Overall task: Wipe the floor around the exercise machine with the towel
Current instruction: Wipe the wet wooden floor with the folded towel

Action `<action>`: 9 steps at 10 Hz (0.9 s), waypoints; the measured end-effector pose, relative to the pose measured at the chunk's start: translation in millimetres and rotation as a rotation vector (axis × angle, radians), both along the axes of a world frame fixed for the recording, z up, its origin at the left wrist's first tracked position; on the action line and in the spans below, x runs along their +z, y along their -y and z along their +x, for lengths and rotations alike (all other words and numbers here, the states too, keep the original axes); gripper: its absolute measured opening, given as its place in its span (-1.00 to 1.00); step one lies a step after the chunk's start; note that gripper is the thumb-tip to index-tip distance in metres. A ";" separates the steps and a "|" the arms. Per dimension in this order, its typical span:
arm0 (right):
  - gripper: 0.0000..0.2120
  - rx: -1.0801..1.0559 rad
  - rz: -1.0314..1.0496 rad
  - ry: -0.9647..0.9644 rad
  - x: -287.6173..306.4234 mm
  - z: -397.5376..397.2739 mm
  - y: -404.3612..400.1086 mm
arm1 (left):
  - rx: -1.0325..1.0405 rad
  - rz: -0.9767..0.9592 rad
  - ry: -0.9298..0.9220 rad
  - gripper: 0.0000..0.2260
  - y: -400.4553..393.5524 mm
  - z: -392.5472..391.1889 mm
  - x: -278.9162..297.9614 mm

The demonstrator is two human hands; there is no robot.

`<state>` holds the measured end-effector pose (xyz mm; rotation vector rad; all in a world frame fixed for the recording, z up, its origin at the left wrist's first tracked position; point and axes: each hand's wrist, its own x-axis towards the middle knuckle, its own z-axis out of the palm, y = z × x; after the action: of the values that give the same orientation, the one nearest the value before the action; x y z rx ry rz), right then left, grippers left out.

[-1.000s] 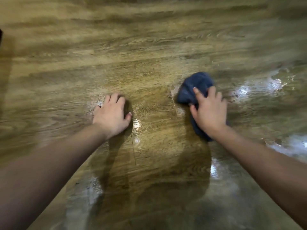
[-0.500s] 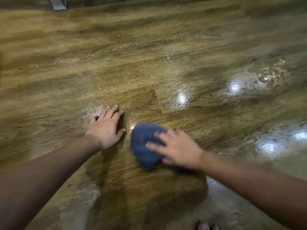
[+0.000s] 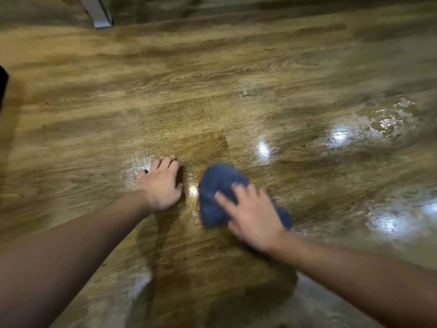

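Head view, one frame, items by size.

Floor: wood-grain planks filling the whole frame, brown, with plank seams visible near centre. Glossy wet patches with bright reflections lie at centre right and along the right edge; a further sheen sits just beside the left hand. Much of the surface is motion-blurred.

Left forearm and right forearm: both bare, entering from the lower left and lower right corners, converging toward centre.

Towel: dark blue, bunched into a rounded wad, lying on the floor just right of centre frame, near the left hand but apart from it. Part of it shows past the right side of the right hand.

Right hand: palm down on top of the towel, fingers spread and pressing the cloth to the floor; blurred.

Left hand: open and flat on the bare floor, fingers extended and close together, holding nothing, left of the towel.

Grey metal leg: slanted, upper left of frame, foot resting on the floor.

Dark object: left edge of frame, cut off; cannot be identified.
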<state>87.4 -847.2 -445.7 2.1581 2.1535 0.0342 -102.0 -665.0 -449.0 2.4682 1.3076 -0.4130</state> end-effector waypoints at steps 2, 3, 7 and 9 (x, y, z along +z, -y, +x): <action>-0.72 0.961 -0.111 -0.249 -9.3 -86.0 77.5 | -0.007 -0.043 -0.010 -0.52 -2.6 -1.8 11.7; -0.54 0.766 -0.089 -0.098 -11.0 -41.2 59.4 | -0.035 -0.053 -0.040 -0.43 1.3 -4.1 15.3; -0.45 -0.606 0.004 -0.018 0.5 126.9 -79.0 | -0.071 -0.077 -0.050 -0.39 -6.6 -9.9 16.0; -0.38 0.038 0.036 -0.069 -2.0 -20.6 11.3 | -0.063 -0.014 -0.051 -0.48 -7.4 -5.3 12.3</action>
<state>66.8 -858.5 -447.7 2.1688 2.2482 0.0011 -107.3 -657.6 -436.7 2.5078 1.2448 -0.5025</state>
